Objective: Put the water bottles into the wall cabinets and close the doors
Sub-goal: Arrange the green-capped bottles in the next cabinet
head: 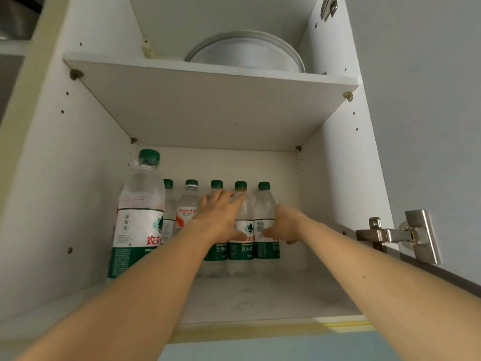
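Observation:
Several green-capped water bottles stand in a row at the back of the open wall cabinet's lower shelf (260,295). A large bottle (140,212) stands at the front left. My left hand (221,217) lies with straight fingers against the middle bottles, touching a small bottle (244,246). My right hand (283,225) grips the rightmost small bottle (264,204) from its right side, thumb across the label. A bottle with a red and white label (186,204) stands left of my left hand.
A stack of white plates (247,52) sits on the upper shelf (208,100). The cabinet door (429,100) hangs open at right, with a metal hinge (398,234) on its inside. The lower shelf's front right part holds nothing.

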Demonstrator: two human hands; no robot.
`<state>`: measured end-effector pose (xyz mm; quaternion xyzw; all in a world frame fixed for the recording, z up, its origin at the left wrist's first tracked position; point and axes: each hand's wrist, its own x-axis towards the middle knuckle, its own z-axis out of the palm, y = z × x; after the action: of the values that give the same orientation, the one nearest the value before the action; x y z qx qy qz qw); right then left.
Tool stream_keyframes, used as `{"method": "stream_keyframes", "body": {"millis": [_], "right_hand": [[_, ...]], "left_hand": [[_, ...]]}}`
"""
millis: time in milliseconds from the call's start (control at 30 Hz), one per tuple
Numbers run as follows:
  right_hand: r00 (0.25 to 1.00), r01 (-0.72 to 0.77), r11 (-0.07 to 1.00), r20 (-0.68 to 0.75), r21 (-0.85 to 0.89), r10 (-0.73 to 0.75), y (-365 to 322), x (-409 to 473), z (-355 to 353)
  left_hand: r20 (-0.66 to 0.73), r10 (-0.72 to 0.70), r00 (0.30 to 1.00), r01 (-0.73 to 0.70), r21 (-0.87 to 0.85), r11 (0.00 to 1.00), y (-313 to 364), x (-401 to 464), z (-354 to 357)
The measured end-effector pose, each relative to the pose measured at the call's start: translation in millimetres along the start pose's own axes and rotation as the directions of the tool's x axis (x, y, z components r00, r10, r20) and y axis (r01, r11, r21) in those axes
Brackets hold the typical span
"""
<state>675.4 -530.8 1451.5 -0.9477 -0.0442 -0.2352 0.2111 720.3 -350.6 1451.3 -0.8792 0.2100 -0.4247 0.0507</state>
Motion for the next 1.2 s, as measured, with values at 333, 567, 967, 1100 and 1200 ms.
{"method": "stream_keyframes", "body": {"millis": [333,567,967,1100,1200], "right_hand": [[0.953,0.216,0.976,-0.208,-0.033,-0.218,-65.1,-69.4,-9.4],[0.935,0.346,0.921,-0.150,0.179,-0.322,-127.7,-104.3,18.8],[0.939,0.309,0.747,-0.063,0.588,-0.338,-164.3,-119.6,80.5],[0.948,0.273,0.772,-0.024,0.575,-0.317,-157.0,-115.9,75.5],[0.959,0.234,0.788,-0.003,0.569,-0.283,-135.3,-113.2,64.7]], "left_hand": [[-0.503,0.086,0.860,-0.197,-0.172,0.965,9.5,-80.6,-138.2],[-0.555,-0.239,0.796,-0.014,-0.413,0.911,-37.7,-196.0,-147.7],[-0.444,-0.578,0.685,0.243,-0.609,0.755,-41.4,-233.8,-73.7],[-0.469,-0.523,0.712,0.273,-0.501,0.821,-38.4,-233.2,-73.3],[-0.442,-0.535,0.720,0.295,-0.503,0.813,-39.1,-234.9,-70.7]]}}
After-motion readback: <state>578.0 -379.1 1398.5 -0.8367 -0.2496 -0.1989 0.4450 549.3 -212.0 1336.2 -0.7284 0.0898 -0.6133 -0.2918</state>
